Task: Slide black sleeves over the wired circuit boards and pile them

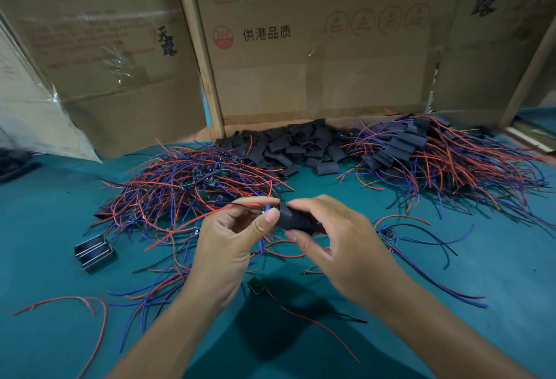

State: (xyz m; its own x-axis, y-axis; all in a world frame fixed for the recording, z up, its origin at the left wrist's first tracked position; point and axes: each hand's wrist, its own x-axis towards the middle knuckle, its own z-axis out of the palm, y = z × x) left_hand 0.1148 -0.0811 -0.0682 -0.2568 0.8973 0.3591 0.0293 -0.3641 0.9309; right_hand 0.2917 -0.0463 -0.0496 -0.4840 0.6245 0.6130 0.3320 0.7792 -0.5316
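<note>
Sleeve [296, 222] pinched between both hands, seemingly.

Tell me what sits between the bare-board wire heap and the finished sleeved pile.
In the head view, a heap of loose black sleeves lies between the unsleeved wired boards on the left and the sleeved pile on the right, against the cardboard box.

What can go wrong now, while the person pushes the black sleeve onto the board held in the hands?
1. The left hand pinches the wired board only at its edge near the black sleeve, which the right hand holds; the board may slip or enter crooked.
2. Its red and blue wires trail into the unsleeved pile, so they may snag and drag other boards.
3. The loose board beside the right wrist may be swept aside.
</note>
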